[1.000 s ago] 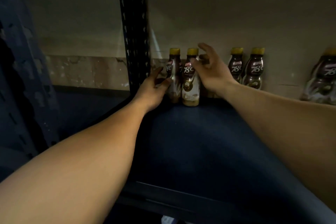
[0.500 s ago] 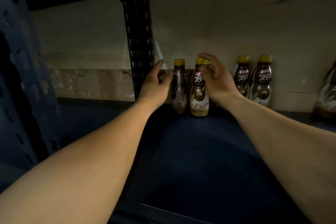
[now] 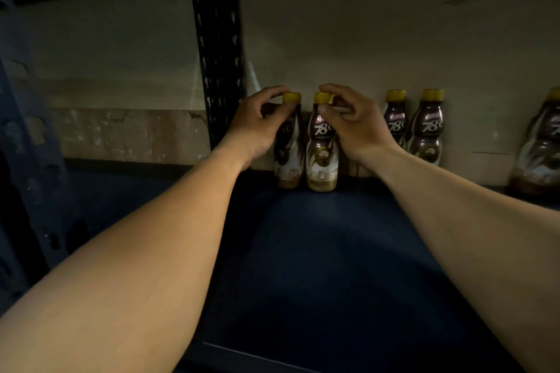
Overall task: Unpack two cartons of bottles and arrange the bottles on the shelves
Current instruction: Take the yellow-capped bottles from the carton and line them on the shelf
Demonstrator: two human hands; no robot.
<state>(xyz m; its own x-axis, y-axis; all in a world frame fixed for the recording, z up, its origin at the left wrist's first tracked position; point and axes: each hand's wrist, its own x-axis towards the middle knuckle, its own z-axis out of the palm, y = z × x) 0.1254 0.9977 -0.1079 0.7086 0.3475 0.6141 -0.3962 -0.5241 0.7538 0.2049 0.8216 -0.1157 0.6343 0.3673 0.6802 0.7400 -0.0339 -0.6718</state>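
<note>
Squaring the pair: the left bottle (image 3: 288, 148) and the right bottle (image 3: 321, 157) stand upright and touching at the far edge of the shelf (image 3: 333, 266).
Left hand: the left hand (image 3: 257, 124) pinches the left bottle's yellow cap, its fingers (image 3: 272, 90) narrow and curled over the top with the thumb in front.
Right hand: the right hand (image 3: 357, 127) pinches the right bottle at cap and neck, fingers narrow.
Doing it well: the left bottle's label seems turned aside while its neighbour's faces near, so a twist at the cap should match them. Keep both bases flat on the shelf and turn rather than push, as a shove that high would likely tip these waisted bottles.
Bottles counted: five in view. The pair is joined by a third bottle (image 3: 395, 124) and a fourth bottle (image 3: 427, 130) further right, and a fifth bottle (image 3: 539, 157) cut off at the right edge. A yellow sliver behind the right hand may be a sixth; I cannot tell.
Cartons counted: none in view.
Surroundings: the wall (image 3: 363, 24) runs behind the row, and one upright post (image 3: 218, 54) stands just left of the pair.
</note>
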